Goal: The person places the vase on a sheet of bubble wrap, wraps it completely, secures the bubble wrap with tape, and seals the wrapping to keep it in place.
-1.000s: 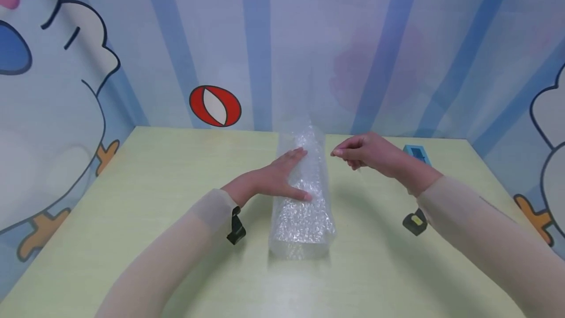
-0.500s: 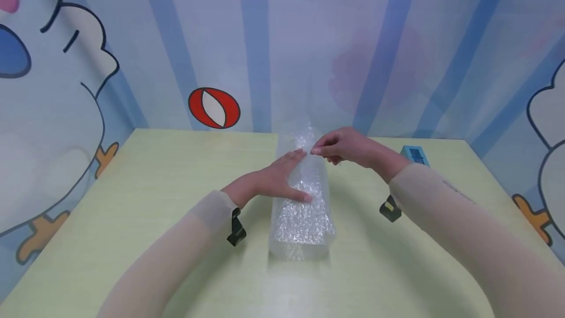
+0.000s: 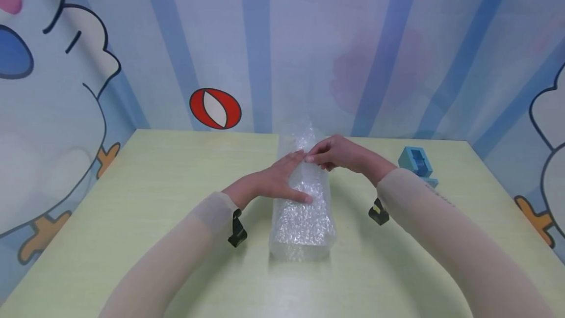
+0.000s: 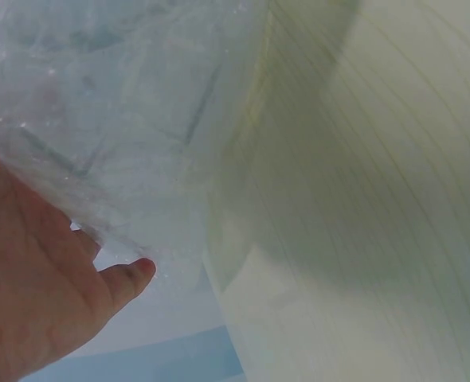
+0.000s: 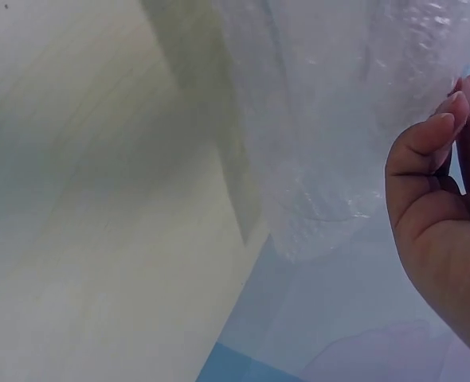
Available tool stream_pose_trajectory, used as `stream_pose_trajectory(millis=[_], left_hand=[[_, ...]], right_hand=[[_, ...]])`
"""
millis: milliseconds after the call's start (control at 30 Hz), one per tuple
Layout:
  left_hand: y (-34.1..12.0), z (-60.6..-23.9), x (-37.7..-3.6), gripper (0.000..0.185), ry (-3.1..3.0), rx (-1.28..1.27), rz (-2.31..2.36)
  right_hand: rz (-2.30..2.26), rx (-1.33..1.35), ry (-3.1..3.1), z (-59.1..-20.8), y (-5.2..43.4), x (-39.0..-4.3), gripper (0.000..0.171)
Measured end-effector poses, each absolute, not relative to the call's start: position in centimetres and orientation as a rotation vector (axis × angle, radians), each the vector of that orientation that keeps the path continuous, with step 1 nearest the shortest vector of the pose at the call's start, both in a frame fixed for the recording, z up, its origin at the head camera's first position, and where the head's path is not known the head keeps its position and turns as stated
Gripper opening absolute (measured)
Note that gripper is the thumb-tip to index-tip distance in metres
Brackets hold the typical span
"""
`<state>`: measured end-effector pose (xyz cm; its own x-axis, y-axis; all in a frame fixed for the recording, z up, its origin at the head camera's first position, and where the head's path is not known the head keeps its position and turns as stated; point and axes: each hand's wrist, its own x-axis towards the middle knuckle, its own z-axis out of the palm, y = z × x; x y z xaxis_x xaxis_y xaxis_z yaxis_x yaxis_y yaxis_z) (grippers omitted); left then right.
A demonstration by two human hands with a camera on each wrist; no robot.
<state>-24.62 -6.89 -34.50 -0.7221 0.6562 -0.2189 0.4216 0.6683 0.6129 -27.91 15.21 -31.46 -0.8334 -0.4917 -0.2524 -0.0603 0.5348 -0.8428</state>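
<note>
A long bundle of clear bubble wrap lies lengthwise in the middle of the pale green table. My left hand rests flat on its upper left side, fingers straight, thumb lying across the wrap. My right hand is at the bundle's far end with thumb and fingertips pinched together on the wrap, right beside my left fingertips. What lies between the pinched fingers is too small to see. The left wrist view shows the left hand under the wrap. The right wrist view shows the right hand pinched against the wrap.
A blue block-shaped holder stands at the table's far right. Striped and cartoon-printed walls close the table in at the back and both sides. A black wrist mount hangs under each sleeve.
My right hand moved left from open air beside the bundle and came down onto its far end, meeting my left fingertips. My left hand stayed flat on the wrap.
</note>
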Motion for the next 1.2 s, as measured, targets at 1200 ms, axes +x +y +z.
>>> stream_pose_trajectory(millis=[1200], left_hand=[[-7.0,-34.7,-24.9,0.112,2.478,0.832,0.735]], right_hand=[[-1.296,-0.526,2.414,-33.0,14.9,-27.3,0.024]])
